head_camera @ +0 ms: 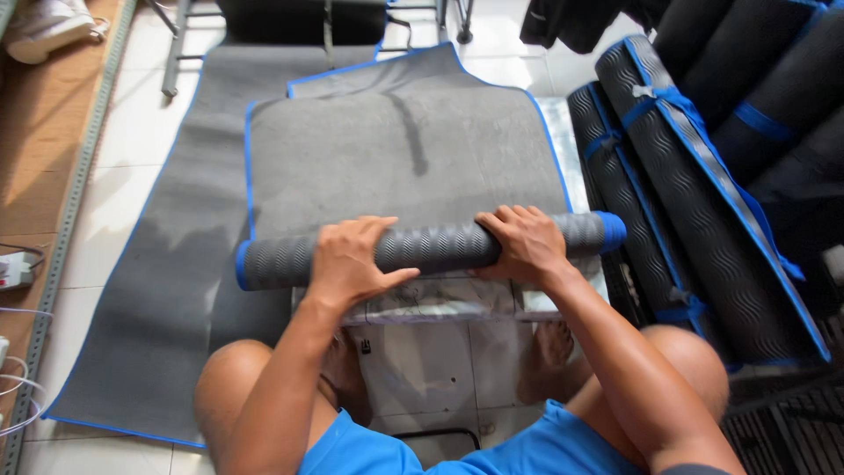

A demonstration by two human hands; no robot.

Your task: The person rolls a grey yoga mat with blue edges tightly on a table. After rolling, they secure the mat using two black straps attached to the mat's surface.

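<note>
Here, my left hand (352, 259) lies palm down over the rolled part of a grey mat (422, 249), fingers curled across the top and thumb tucked toward me, pressing rather than gripping all round. My right hand (526, 244) does the same further along, near the roll's blue-edged end. Set apart like this, both hands keep the roll tight and even. The unrolled part of the mat lies flat on the tiled floor (132, 176) ahead of me, over a larger grey mat (149, 290). I squat with knees either side. Finished rolled mats (694, 193), tied with blue straps, lean at my right.
</note>
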